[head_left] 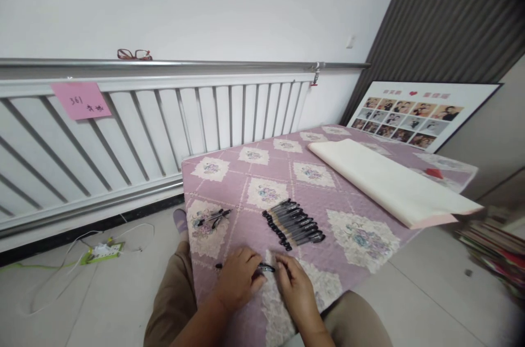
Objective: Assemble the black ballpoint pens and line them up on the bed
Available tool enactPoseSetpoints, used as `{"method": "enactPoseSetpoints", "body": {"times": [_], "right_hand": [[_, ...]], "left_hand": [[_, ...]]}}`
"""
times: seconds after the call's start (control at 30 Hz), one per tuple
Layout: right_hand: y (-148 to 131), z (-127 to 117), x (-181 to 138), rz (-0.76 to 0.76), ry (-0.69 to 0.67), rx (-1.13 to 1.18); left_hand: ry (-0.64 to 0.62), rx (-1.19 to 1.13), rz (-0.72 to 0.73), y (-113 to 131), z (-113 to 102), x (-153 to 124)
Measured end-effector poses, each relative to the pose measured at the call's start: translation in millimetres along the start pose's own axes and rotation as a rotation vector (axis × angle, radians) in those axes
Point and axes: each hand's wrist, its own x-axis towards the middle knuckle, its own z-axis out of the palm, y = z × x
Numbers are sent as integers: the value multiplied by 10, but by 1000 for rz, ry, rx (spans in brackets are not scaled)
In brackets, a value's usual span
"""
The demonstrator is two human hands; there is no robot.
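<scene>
My left hand (238, 277) and my right hand (296, 287) meet over a black pen (266, 267) lying across the pink flowered cloth (287, 172) at the near edge of the table. Both hands have curled fingers on the pen, the left around its middle, the right at its right end. Just beyond them lies a neat row of several black pens (294, 222). A small loose heap of pens (212, 218) lies to the left.
A folded cream sheet (389, 183) lies on the right of the table. A white radiator (143, 128) with a pink note (81, 99) and glasses (134, 55) stands behind. A photo board (410, 114) leans at right. A power strip (100, 251) lies on the floor.
</scene>
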Motion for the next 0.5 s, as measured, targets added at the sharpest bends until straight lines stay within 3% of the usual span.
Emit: {"method": "enactPoseSetpoints", "body": {"times": [0.5], "right_hand": [[54,9,-2,-13,-12,33]], "left_hand": [[-61,197,39,63,169,254]]}}
